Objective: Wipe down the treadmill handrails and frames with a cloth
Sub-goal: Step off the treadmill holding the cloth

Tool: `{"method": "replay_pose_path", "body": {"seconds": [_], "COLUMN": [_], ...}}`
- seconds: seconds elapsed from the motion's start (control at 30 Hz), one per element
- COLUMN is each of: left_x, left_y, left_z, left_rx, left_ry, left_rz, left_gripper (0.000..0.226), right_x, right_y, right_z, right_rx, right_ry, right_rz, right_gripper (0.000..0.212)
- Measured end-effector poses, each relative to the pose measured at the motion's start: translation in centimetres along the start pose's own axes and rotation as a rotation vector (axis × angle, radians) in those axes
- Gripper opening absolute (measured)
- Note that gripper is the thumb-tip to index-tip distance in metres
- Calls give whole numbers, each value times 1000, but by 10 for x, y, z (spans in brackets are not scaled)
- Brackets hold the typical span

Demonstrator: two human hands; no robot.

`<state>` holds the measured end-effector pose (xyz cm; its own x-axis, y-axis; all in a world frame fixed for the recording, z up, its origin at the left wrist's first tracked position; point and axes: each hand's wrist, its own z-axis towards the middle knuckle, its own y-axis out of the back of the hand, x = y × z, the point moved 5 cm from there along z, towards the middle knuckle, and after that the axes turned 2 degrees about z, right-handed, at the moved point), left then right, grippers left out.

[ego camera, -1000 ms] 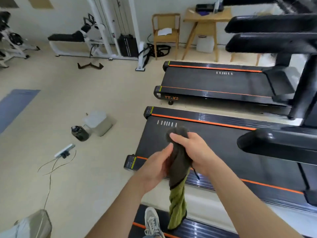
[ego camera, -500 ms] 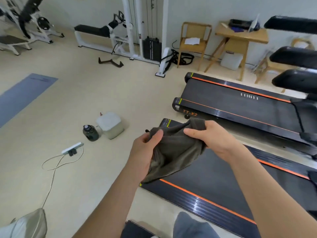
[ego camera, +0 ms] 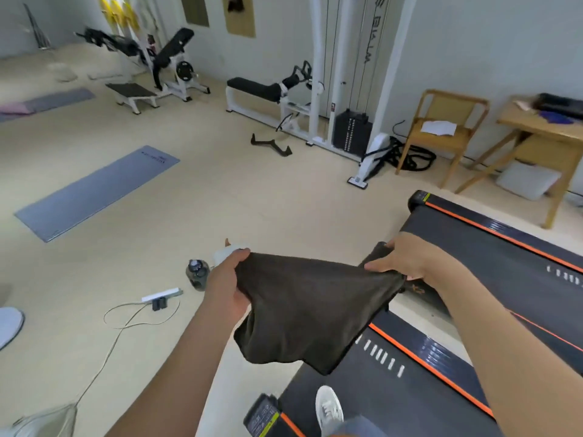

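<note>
A dark brown cloth (ego camera: pixel 310 307) hangs spread out in front of me, stretched between both hands. My left hand (ego camera: pixel 224 283) grips its left top corner. Its right top corner is pinched by my right hand (ego camera: pixel 400 259). Below and to the right lie black treadmill decks with orange stripes: a near treadmill (ego camera: pixel 410 389) under my foot and a far treadmill (ego camera: pixel 504 247) behind my right hand. No handrails are in view.
On the beige floor left of my hands stand a dark bottle (ego camera: pixel 197 272), a white container (ego camera: pixel 224 252) mostly hidden by my left hand, and a power strip (ego camera: pixel 162 296) with a trailing cable. A grey mat (ego camera: pixel 94 190), weight machines, a wooden chair (ego camera: pixel 441 134) and a table (ego camera: pixel 542 140) line the back.
The cloth went from bunched and hanging between my hands to pulled wide open. My hands moved apart, and my view swung left, away from the treadmill handrails.
</note>
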<state>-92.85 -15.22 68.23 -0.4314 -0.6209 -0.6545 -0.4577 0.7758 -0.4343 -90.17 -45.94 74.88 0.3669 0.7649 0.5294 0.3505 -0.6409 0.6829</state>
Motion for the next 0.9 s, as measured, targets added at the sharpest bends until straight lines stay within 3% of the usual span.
{"method": "replay_pose_path", "body": {"seconds": [0.1, 0.2, 0.27, 0.37, 0.43, 0.5, 0.67, 0.9], "left_x": [-9, -22, -34, -63, -84, -103, -143, -161], "left_y": [-27, -30, -37, -36, -33, -28, 9, 106], "left_z": [55, 98, 123, 168, 201, 237, 341, 525], "left_rx": [41, -103, -111, -113, -68, -44, -279, -370], "left_ry": [61, 6, -5, -72, -155, -274, -630, -759], "left_rz": [31, 143, 195, 242, 288, 505, 1432, 1430], "left_gripper": [45, 25, 9, 17, 32, 33, 8, 9], "right_x": [19, 43, 61, 93, 114, 127, 144, 175], "right_y": [14, 19, 22, 20, 11, -1, -55, -173], "right_z": [77, 131, 162, 212, 251, 289, 390, 555], "right_rx": [35, 76, 138, 188, 99, -76, -398, -292], "right_ry": [102, 166, 215, 340, 432, 444, 502, 393], "right_rz": [27, 105, 119, -86, -381, -604, -610, -422], "right_gripper": [42, 61, 69, 66, 53, 44, 26, 25]}}
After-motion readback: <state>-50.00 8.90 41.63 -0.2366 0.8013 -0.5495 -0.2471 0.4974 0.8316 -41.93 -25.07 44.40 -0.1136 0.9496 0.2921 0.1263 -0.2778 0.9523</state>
